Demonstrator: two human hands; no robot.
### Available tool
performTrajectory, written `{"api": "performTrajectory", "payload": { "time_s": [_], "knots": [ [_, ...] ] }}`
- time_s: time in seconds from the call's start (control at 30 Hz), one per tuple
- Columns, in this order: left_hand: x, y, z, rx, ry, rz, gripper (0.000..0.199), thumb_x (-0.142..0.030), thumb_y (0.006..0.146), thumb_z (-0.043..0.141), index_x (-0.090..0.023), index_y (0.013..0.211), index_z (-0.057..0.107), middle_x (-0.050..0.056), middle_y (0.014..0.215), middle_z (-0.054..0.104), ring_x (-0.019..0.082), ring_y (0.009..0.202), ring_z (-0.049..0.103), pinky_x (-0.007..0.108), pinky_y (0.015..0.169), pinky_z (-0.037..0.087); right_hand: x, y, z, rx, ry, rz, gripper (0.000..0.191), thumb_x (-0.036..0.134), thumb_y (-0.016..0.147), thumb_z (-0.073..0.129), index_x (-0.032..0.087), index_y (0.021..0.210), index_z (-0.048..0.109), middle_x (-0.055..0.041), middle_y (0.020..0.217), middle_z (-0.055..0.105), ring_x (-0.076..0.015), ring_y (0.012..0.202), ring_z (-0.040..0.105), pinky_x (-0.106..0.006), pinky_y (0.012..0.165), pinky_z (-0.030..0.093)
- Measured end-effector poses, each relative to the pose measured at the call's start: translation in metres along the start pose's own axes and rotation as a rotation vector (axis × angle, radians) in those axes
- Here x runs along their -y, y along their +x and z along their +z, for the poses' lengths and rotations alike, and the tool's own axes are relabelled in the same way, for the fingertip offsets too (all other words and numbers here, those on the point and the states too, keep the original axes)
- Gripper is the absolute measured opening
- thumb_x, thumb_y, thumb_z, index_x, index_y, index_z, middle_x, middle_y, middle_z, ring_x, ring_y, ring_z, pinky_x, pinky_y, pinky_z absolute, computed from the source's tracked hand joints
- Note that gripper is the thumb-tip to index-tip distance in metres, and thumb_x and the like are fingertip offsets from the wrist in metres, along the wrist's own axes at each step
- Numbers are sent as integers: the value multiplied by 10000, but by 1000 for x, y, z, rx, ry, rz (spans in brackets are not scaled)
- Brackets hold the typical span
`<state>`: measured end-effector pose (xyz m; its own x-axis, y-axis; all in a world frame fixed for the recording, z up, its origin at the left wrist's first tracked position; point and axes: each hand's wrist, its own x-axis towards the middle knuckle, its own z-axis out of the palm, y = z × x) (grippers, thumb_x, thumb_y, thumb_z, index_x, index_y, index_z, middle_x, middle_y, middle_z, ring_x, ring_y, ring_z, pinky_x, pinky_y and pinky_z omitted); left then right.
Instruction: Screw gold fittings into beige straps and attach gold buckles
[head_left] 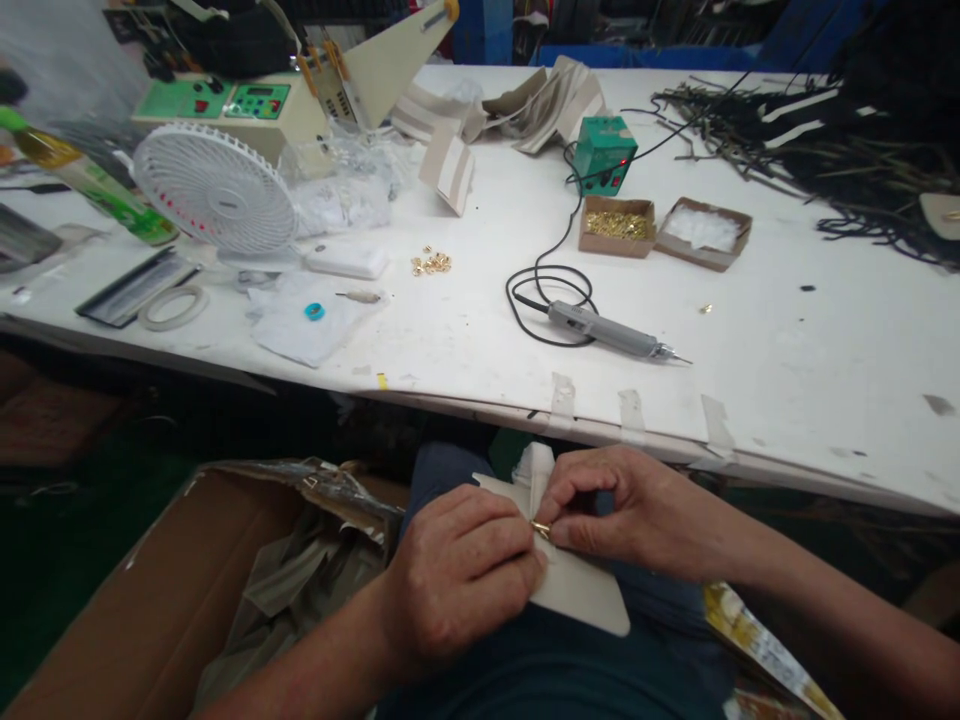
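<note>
Over my lap lies a beige flat piece (589,590) with a rounded corner and a pale strip standing at its upper end. My left hand (461,565) grips the piece from the left, fingers curled over it. A small gold metal fitting (541,529) sits on the piece between my two hands. My right hand (615,505) pinches this fitting between thumb and index finger.
On the white table (487,330) lie a grey electric screwdriver (604,331), a gold parts box (616,228), a white parts box (705,230), loose gold fittings (432,262) and a white fan (217,190). A cardboard box (172,570) of beige pieces stands at lower left.
</note>
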<state>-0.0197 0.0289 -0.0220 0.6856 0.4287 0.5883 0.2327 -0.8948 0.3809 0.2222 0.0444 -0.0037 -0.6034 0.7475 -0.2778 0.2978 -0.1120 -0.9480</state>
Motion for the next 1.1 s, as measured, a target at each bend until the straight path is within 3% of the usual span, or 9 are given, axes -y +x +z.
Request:
{"api": "performTrajectory", "payload": {
  "time_s": [0.3, 0.73, 0.83, 1.0, 1.1],
  "knots": [
    [-3, 3, -1, 17, 9, 4, 52, -96, 935, 685, -139, 954, 706, 57, 873, 762, 195, 876, 700, 337, 762, 586, 10, -5, -8, 23, -154, -79, 163, 119, 928, 682, 248, 920, 780, 37, 911, 733, -137, 857, 667, -233, 780, 491],
    [-4, -1, 8, 16, -12, -1, 50, -84, 922, 706, -130, 943, 703, 59, 848, 758, 191, 864, 710, 341, 773, 596, 10, -4, -6, 78, -304, -146, 192, 117, 946, 649, 258, 963, 777, 11, 954, 736, -162, 884, 671, -270, 820, 496],
    [-4, -3, 8, 3, -5, -31, 58, -92, 939, 685, -143, 951, 711, 60, 870, 766, 198, 896, 716, 348, 784, 611, 6, 0, -3, 50, -250, -136, 188, 118, 923, 663, 253, 937, 794, 12, 918, 743, -160, 865, 680, -263, 806, 504],
    [-2, -7, 6, -36, -28, -52, 75, -64, 928, 689, -120, 968, 721, 78, 930, 780, 232, 1040, 719, 392, 912, 636, -2, 4, 1, -43, -80, 31, 89, 184, 888, 723, 229, 926, 788, 27, 838, 743, -143, 755, 656, -225, 665, 491],
    [-2, -9, 6, -36, -55, -68, 88, -55, 928, 683, -111, 983, 724, 89, 942, 776, 232, 1048, 727, 384, 935, 638, -3, 3, 1, -40, -56, 15, 71, 181, 888, 741, 221, 864, 793, 29, 831, 741, -137, 768, 665, -217, 684, 495]
  ]
}}
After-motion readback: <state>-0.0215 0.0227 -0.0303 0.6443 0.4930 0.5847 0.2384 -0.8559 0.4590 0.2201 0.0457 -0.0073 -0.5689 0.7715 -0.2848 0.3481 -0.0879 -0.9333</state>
